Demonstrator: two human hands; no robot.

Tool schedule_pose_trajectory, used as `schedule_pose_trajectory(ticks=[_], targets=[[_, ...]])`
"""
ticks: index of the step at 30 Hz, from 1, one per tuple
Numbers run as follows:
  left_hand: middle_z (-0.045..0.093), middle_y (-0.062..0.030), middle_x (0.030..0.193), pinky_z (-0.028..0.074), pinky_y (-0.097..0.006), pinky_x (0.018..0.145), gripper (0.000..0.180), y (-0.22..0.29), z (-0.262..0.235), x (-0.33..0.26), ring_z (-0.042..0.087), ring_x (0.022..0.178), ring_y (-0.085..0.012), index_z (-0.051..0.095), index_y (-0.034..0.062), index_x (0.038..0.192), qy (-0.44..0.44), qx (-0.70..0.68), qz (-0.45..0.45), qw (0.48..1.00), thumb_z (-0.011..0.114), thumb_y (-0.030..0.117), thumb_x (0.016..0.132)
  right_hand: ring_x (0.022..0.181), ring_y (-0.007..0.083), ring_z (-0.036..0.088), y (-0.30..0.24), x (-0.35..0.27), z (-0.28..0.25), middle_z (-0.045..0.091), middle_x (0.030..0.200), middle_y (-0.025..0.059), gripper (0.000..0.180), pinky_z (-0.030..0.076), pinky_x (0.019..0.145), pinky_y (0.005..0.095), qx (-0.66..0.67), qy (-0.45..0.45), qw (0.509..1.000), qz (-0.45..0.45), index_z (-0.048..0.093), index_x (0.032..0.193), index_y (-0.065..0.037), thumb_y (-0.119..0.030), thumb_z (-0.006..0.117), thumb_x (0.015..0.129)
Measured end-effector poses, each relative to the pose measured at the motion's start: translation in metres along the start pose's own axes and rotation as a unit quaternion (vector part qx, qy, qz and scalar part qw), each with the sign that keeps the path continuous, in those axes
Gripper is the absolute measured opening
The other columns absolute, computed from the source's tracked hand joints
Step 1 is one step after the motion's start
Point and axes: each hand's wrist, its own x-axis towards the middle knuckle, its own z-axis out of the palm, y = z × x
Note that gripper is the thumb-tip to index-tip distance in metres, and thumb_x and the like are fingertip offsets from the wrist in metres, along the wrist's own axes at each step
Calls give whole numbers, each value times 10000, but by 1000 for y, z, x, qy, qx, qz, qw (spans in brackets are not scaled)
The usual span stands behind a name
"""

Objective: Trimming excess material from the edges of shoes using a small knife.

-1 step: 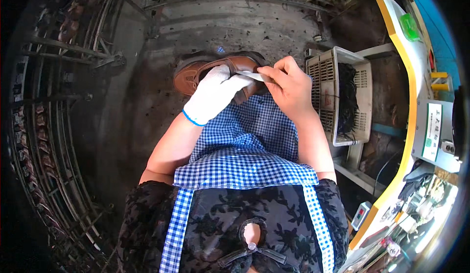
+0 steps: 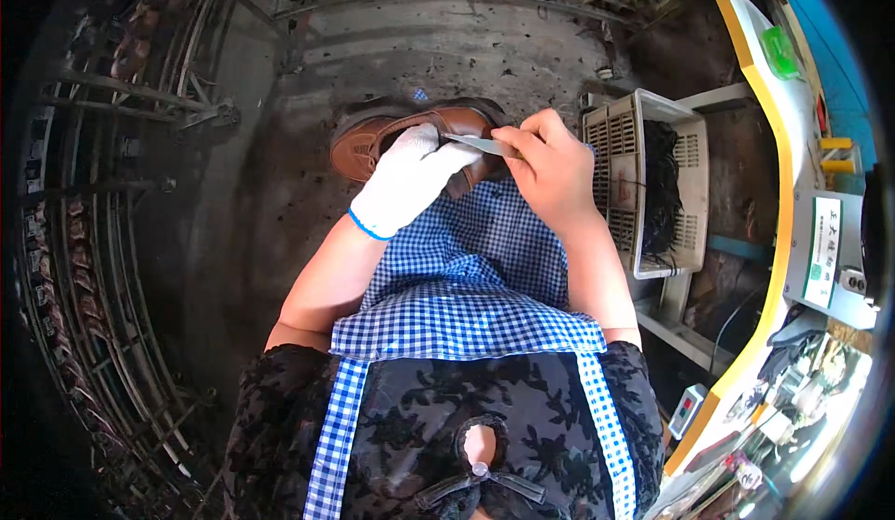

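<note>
My left hand (image 2: 406, 177), in a white knit glove with a blue cuff edge, is closed on a brown leather shoe (image 2: 353, 153) with a dark sole, held above my lap. Its fingers reach over the shoe's opening and hide part of it. In my bare right hand (image 2: 557, 167) is a thin, pointed metal blade (image 2: 487, 144), pinched between thumb and fingers. The blade points left, across the shoe's brown upper beside the gloved fingertips. Whether its tip touches the leather I cannot tell. A blue-and-white checked apron (image 2: 466, 319) covers my lap below the shoe.
A pale plastic crate (image 2: 626, 161) holding dark strips stands close on my right. Beyond it runs a yellow-edged workbench (image 2: 786, 147) with a green object (image 2: 779, 52) and clutter. Metal racks (image 2: 121, 287) line the left; scraps lie on the grey floor (image 2: 401, 40).
The blade has turned slightly and looks darker, and my right hand has shifted a touch. My left hand and the shoe stay put.
</note>
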Motion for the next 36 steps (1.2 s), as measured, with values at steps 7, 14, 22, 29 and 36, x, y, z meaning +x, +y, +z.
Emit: schedule_pose_trajectory(ticks=[7, 14, 22, 29, 36], targets=[[639, -72, 770, 462, -260, 570, 244, -27, -4, 6, 601, 676, -122, 666, 2, 1010, 32, 132, 130, 982, 554, 190, 902, 755, 178, 616, -19, -5, 4, 533, 863, 11, 232, 513, 542, 300, -126, -10, 992, 15, 602, 903, -85, -112, 705, 697], [632, -101, 742, 474, -290, 614, 295, -18, 0, 3, 613, 698, -156, 676, -5, 953, 21, 51, 24, 998, 585, 267, 884, 707, 205, 620, 0, -12, 14, 534, 896, 37, 206, 490, 526, 315, -57, 16, 998, 19, 603, 897, -89, -99, 704, 718], [657, -114, 851, 472, -305, 675, 302, 2, 6, 5, 620, 768, -178, 664, -2, 975, 35, 91, 11, 995, 596, 275, 876, 667, 176, 539, 16, -18, 36, 519, 892, 98, 86, 425, 558, 250, 159, 111, 979, 69, 599, 926, -26, -85, 627, 870], [658, -112, 856, 475, -301, 688, 315, 1, 5, 3, 621, 787, -180, 662, -4, 990, 48, 71, -14, 996, 603, 282, 873, 745, 180, 507, 22, -20, 43, 514, 878, 81, 82, 416, 639, 270, 194, 128, 971, 64, 604, 913, -19, -89, 619, 872], [656, -110, 863, 474, -299, 686, 327, 2, 4, 4, 612, 787, -165, 653, -33, 991, 48, 78, -22, 996, 625, 265, 861, 758, 165, 491, 21, -20, 43, 504, 868, 65, 122, 403, 672, 264, 253, 112, 955, 106, 600, 914, -16, -135, 600, 891]])
